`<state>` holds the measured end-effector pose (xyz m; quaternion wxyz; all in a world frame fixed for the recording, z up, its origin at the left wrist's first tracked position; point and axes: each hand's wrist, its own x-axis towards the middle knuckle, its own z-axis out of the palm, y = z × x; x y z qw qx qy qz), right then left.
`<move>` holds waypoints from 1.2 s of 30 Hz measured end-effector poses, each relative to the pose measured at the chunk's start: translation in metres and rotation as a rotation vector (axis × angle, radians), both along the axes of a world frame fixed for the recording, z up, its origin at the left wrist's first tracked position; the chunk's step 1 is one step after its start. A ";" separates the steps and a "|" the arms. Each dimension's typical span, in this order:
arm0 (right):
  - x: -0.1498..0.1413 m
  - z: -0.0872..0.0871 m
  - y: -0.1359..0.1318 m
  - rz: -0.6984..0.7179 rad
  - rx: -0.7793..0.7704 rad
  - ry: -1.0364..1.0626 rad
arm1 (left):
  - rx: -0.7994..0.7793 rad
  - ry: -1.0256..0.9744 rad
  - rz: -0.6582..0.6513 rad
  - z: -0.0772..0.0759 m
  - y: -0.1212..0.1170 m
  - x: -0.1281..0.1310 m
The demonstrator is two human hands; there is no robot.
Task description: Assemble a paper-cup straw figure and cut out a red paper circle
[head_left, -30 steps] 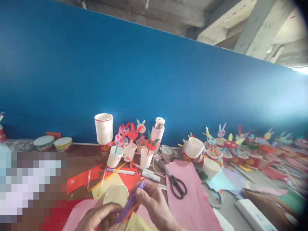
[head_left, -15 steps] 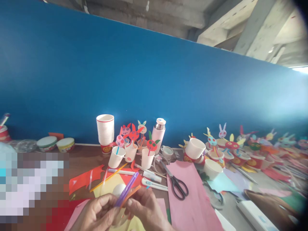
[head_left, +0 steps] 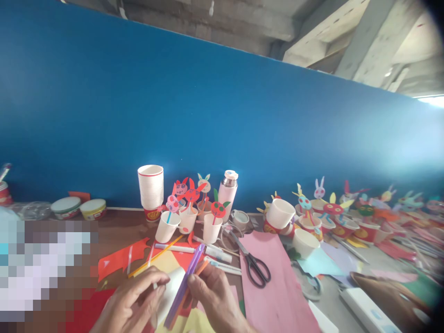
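Observation:
Purple straws [head_left: 183,286] and an orange straw [head_left: 200,267] are pinched between the thumb and fingers of my right hand [head_left: 215,296]. They slant up and away from me over the table. My left hand [head_left: 133,300] is just left of the straws, apart from them, its fingers curved and loosely parted with nothing visible in them. Below and between both hands, a white paper cup [head_left: 172,289] is partly hidden by my fingers and the straws. Yellow paper [head_left: 194,323] lies under the hands.
Cups with paper rabbit heads [head_left: 168,226] stand ahead, beside a cup stack [head_left: 151,189] and thermos [head_left: 228,194]. Black-handled scissors [head_left: 257,268] lie on pink paper [head_left: 280,296]. A cutter knife [head_left: 225,265] lies just beyond my right hand. More rabbit cups [head_left: 333,217] line the right.
My left hand has let go of the straws and moved slightly left. The straws stay in my right hand, now showing more of their lower length. More of the white cup shows.

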<state>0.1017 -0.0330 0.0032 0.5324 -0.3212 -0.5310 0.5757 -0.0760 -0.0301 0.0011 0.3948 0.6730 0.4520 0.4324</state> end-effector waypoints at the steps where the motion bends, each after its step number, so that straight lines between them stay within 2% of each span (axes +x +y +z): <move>1: 0.000 0.001 0.000 0.008 0.001 -0.006 | 0.045 -0.012 0.013 0.000 0.001 0.000; 4: 0.000 0.002 -0.001 0.038 0.010 -0.033 | 0.036 -0.025 0.000 -0.003 0.006 0.002; 7: 0.001 -0.001 0.000 0.038 0.003 -0.037 | 0.020 -0.011 -0.081 -0.005 0.013 -0.001; 12: 0.006 -0.005 0.004 -0.029 -0.024 -0.018 | 0.145 0.098 -0.132 -0.013 0.027 -0.014; 15: 0.009 -0.007 0.008 -0.067 -0.039 -0.015 | 0.282 0.166 -0.145 -0.023 0.031 -0.020; 19: 0.011 -0.012 0.011 -0.090 -0.042 -0.011 | 0.502 0.399 -0.089 -0.031 0.034 -0.022; 23: 0.011 -0.017 0.012 -0.089 -0.041 -0.009 | 0.611 0.587 -0.075 -0.030 0.039 -0.020; 28: 0.010 -0.018 0.013 -0.084 -0.053 -0.017 | 0.656 0.674 -0.080 -0.028 0.045 -0.017; 32: 0.010 -0.019 0.014 -0.080 -0.056 -0.012 | 0.684 0.671 0.028 -0.033 0.049 -0.025; 36: 0.009 -0.021 0.013 -0.066 -0.049 -0.001 | 0.545 0.641 0.158 -0.033 0.055 -0.032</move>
